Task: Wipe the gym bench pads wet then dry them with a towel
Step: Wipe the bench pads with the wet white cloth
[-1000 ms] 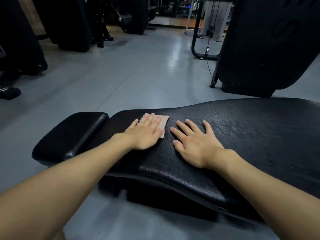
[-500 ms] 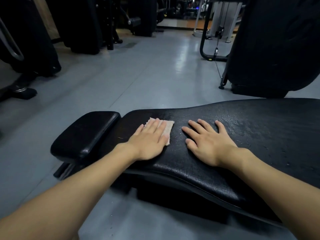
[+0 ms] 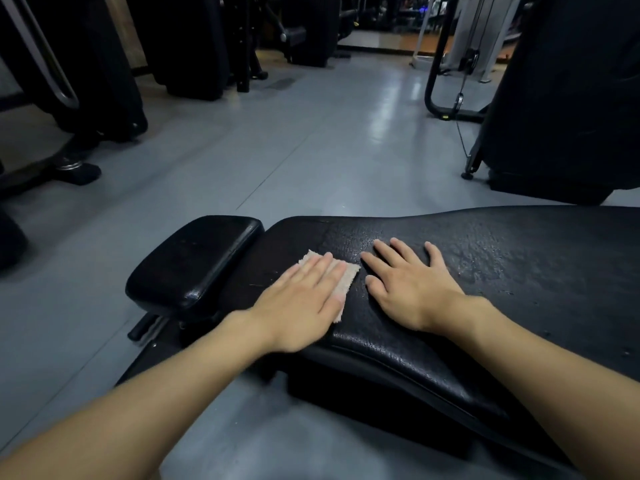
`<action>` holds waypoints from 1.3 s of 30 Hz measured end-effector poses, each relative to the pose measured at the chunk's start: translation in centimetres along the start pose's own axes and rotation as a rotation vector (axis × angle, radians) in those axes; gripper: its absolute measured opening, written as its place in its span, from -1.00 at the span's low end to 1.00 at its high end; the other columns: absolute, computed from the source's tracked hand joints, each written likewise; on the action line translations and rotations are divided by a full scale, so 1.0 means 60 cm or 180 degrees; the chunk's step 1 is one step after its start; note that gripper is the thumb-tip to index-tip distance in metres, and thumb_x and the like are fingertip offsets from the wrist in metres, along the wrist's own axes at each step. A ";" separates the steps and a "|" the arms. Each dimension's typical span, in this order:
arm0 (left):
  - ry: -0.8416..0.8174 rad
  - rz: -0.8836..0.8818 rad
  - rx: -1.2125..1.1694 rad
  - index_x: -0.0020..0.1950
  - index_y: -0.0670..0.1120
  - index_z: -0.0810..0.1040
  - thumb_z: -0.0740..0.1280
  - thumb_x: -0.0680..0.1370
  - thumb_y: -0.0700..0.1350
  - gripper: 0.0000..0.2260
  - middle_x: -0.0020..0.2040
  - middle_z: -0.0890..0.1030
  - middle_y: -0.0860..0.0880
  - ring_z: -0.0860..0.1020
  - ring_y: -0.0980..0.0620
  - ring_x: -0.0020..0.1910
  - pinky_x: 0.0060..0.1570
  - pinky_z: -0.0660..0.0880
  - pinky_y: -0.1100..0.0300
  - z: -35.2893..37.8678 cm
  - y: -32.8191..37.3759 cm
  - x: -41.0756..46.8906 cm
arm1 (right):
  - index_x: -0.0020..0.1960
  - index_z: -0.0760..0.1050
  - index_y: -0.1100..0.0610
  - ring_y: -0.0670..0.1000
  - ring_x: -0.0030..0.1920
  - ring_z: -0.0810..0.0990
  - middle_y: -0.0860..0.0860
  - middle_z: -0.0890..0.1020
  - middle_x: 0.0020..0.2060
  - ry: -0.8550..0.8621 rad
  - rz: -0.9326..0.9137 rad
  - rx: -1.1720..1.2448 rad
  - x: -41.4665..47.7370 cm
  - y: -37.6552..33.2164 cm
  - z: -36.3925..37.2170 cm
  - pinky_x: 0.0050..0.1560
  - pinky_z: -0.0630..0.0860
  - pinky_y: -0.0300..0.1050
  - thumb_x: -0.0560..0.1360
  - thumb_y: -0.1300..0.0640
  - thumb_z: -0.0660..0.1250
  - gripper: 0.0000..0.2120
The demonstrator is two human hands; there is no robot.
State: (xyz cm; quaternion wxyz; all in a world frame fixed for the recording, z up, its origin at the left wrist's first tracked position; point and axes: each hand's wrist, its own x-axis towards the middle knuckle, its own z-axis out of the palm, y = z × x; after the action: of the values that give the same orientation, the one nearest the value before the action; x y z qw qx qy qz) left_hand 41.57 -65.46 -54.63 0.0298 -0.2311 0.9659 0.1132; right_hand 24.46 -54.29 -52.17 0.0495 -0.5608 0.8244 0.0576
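While left hand (image 3: 304,299) flattens cloth (image 3: 348,273), right hand (image 3: 412,289) flat on pad (image 3: 519,265), machines (image 3: 561,98) beyond

A single wide-angle view from the person's head faces forward and down, sitting close over the near edge of the pad (image 3: 485,271). Beyond the pad it takes in the floor (image 3: 311,150) and, farther off, dark machines (image 3: 561,98).

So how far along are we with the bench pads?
The long pad glistens with droplets right of the hands, so its wet wipe looks largely done. In hand: the left hand presses the cloth flat near that pad's left end; the right hand rests flat beside it. Left: the small pad shows no droplets, and drying seems not yet started.
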 end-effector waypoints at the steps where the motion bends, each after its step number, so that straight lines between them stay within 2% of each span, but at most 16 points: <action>1: -0.0063 -0.0066 -0.0079 0.60 0.10 -0.20 -0.19 0.66 0.14 -0.49 0.61 -0.20 0.06 -0.27 0.12 0.56 0.53 -0.23 0.09 -0.004 -0.008 0.023 | 0.61 -0.07 -0.14 -0.01 0.60 -0.16 -0.09 -0.08 0.62 0.0000 -0.0008 -0.0016 -0.001 -0.001 0.002 0.50 -0.22 0.34 0.64 -0.17 -0.20 -0.46; 8: -0.0239 -0.0412 -0.0169 0.61 0.11 -0.16 -0.20 0.65 0.14 -0.48 0.62 -0.16 0.00 -0.21 0.03 0.58 0.50 -0.24 0.07 -0.031 -0.060 0.208 | 0.61 -0.10 -0.14 -0.01 0.60 -0.18 -0.08 -0.10 0.62 0.0033 0.0018 -0.0149 0.005 -0.001 0.003 0.49 -0.21 0.34 0.64 -0.17 -0.22 -0.46; 12: -0.0283 -0.0501 -0.0254 0.61 0.08 -0.15 -0.19 0.66 0.12 -0.49 0.62 -0.14 -0.02 -0.19 0.02 0.59 0.52 -0.22 0.05 -0.042 -0.060 0.240 | 0.61 -0.10 -0.16 -0.02 0.60 -0.17 -0.09 -0.09 0.62 0.0011 0.0057 -0.0142 0.011 0.001 0.003 0.50 -0.21 0.32 0.64 -0.17 -0.22 -0.46; 18: -0.0211 -0.0330 -0.0264 0.61 0.09 -0.19 -0.25 0.64 0.17 -0.46 0.62 -0.18 0.03 -0.24 0.08 0.57 0.53 -0.26 0.08 -0.019 -0.065 0.159 | 0.60 -0.07 -0.17 -0.03 0.60 -0.15 -0.10 -0.06 0.62 0.0044 0.0056 -0.0065 0.012 -0.001 0.005 0.50 -0.21 0.32 0.64 -0.17 -0.21 -0.47; 22: -0.0174 -0.0164 -0.0260 0.61 0.07 -0.20 -0.21 0.68 0.10 -0.51 0.61 -0.20 0.08 -0.28 0.17 0.54 0.46 -0.33 0.23 -0.012 -0.046 0.045 | 0.60 -0.05 -0.17 -0.01 0.60 -0.14 -0.08 -0.04 0.62 -0.0009 0.0075 -0.0061 0.010 -0.002 0.006 0.50 -0.20 0.34 0.64 -0.17 -0.21 -0.47; 24: -0.0181 -0.0115 -0.0168 0.60 0.05 -0.23 -0.20 0.68 0.10 -0.50 0.60 -0.25 0.08 -0.33 0.19 0.53 0.48 -0.33 0.21 -0.001 -0.044 -0.012 | 0.59 -0.04 -0.15 0.03 0.60 -0.12 -0.06 -0.01 0.61 0.0018 0.0100 -0.0196 0.006 -0.003 0.004 0.47 -0.22 0.40 0.63 -0.16 -0.24 -0.46; 27: -0.0189 -0.0112 -0.0187 0.59 0.10 -0.27 -0.19 0.66 0.14 -0.49 0.58 -0.30 0.14 -0.38 0.25 0.49 0.52 -0.28 0.16 0.011 -0.047 -0.081 | 0.58 0.03 -0.10 0.10 0.60 -0.10 -0.03 0.04 0.61 0.0212 -0.0170 -0.0668 0.013 -0.015 -0.009 0.43 -0.26 0.47 0.56 -0.21 -0.34 -0.37; 29: -0.0084 -0.0192 -0.0241 0.59 0.15 -0.25 -0.19 0.64 0.17 -0.48 0.56 -0.31 0.19 -0.37 0.26 0.49 0.52 -0.27 0.17 0.014 -0.044 -0.106 | 0.60 -0.03 -0.15 0.06 0.61 -0.13 -0.07 -0.01 0.62 0.0128 -0.0249 -0.0289 0.025 -0.029 -0.016 0.46 -0.25 0.42 0.61 -0.23 -0.28 -0.42; 31: 0.0032 -0.0226 -0.0124 0.59 0.15 -0.25 -0.27 0.60 0.23 -0.44 0.58 -0.29 0.18 -0.36 0.24 0.51 0.53 -0.24 0.14 0.015 -0.043 -0.108 | 0.61 -0.08 -0.17 0.01 0.60 -0.18 -0.11 -0.08 0.62 -0.0149 -0.0255 0.0014 0.035 -0.045 -0.012 0.48 -0.26 0.37 0.64 -0.23 -0.22 -0.45; 33: -0.0001 -0.0244 -0.0002 0.58 0.13 -0.28 -0.33 0.57 0.23 -0.42 0.59 -0.29 0.14 -0.36 0.19 0.52 0.53 -0.24 0.12 0.015 -0.049 -0.086 | 0.61 -0.10 -0.17 0.01 0.60 -0.21 -0.10 -0.12 0.62 -0.0234 -0.0265 -0.0074 0.038 -0.049 -0.001 0.48 -0.27 0.36 0.64 -0.23 -0.23 -0.45; 39: -0.0297 -0.0527 -0.0255 0.60 0.09 -0.21 -0.20 0.67 0.14 -0.49 0.61 -0.23 0.07 -0.28 0.10 0.56 0.54 -0.21 0.06 -0.014 -0.086 0.054 | 0.61 -0.14 -0.15 0.02 0.60 -0.22 -0.09 -0.14 0.62 -0.0201 -0.0283 -0.0214 0.041 -0.051 0.005 0.47 -0.27 0.38 0.63 -0.22 -0.25 -0.44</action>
State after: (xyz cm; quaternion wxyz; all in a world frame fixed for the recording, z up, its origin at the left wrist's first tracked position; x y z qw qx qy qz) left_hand 41.03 -71.57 -55.21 0.0747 -0.3057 0.9357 0.1595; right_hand 26.42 -57.66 -52.92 0.0591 -0.5961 0.7944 0.1007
